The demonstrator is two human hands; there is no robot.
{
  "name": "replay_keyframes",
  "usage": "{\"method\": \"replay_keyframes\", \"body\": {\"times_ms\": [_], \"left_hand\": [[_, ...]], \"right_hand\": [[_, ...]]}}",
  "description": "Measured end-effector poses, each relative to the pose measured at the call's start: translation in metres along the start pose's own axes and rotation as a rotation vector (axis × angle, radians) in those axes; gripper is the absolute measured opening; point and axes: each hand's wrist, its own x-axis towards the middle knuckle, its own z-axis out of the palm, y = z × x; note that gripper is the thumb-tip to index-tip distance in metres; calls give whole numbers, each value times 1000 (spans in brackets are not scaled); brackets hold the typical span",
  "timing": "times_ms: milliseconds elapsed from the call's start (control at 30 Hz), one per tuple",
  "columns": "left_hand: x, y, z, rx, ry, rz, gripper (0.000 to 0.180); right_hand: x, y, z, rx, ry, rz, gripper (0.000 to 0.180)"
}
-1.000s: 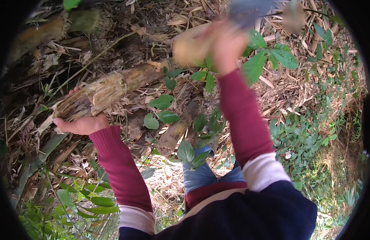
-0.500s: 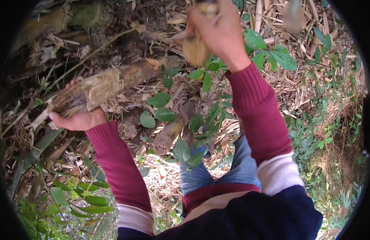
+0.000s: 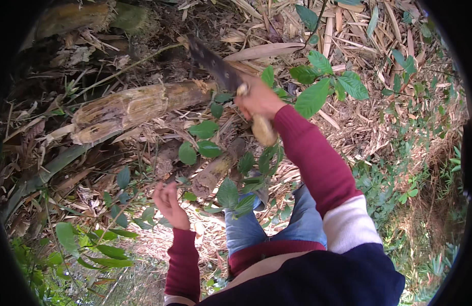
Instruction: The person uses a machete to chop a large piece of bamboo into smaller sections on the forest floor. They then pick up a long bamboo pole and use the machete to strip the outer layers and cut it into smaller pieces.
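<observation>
My right hand is closed around the wooden handle of a machete. Its dark blade points up and left, over the leaf litter near one end of a split, pale brown bamboo-like log. That log lies on the ground at the left, its torn end facing left. Below it, apart from the log, hangs my left hand with nothing in it, its fingers loosely bent and slightly apart.
A short cut stump stands between the log and my legs, with leafy green sprigs around it. A thicker stalk lies at the upper left, a greenish one at the lower left. A leafy plant grows right of my right hand.
My left hand has let go of the log and drawn back toward my body. The log now rests on the ground. My right hand has come down with the machete, its blade now in view.
</observation>
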Motion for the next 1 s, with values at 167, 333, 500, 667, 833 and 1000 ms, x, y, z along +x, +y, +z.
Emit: {"method": "replay_keyframes", "body": {"times_ms": [167,333,500,667,833,1000], "left_hand": [[-94,-68,-10,91,94,-260,35],[-58,-17,-12,341,158,77,24],[126,126,8,507,374,1020,45],[211,230,33,-101,-115,657,54],[219,241,40,91,-157,420,43],[226,219,25,-583,-91,225,59]], "right_hand": [[-32,-105,2,-166,661,-677,30],[-19,22,89,-590,308,116,45],[15,112,84,-543,324,-301,34],[35,19,0,10,-242,254,18],[17,29,13,24,-113,93,13],[-32,89,39,617,256,197,8]]}}
